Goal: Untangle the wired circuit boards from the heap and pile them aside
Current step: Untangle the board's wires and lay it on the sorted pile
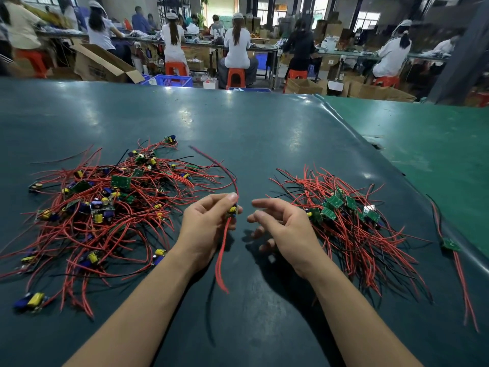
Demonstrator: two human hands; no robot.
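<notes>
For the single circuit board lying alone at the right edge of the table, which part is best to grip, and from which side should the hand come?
Probably the small green board itself, pinched across its edges from above by the right hand, which is free and nearer. It lies flat, apart from the sorted pile, with its red wires trailing toward the person, so lifting by the board lets them hang untangled.

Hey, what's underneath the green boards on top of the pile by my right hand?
Under the green boards of the right pile lies a mat of red wires with a few black ones, on the dark table mat. Whether more boards sit beneath them is hidden.
</notes>
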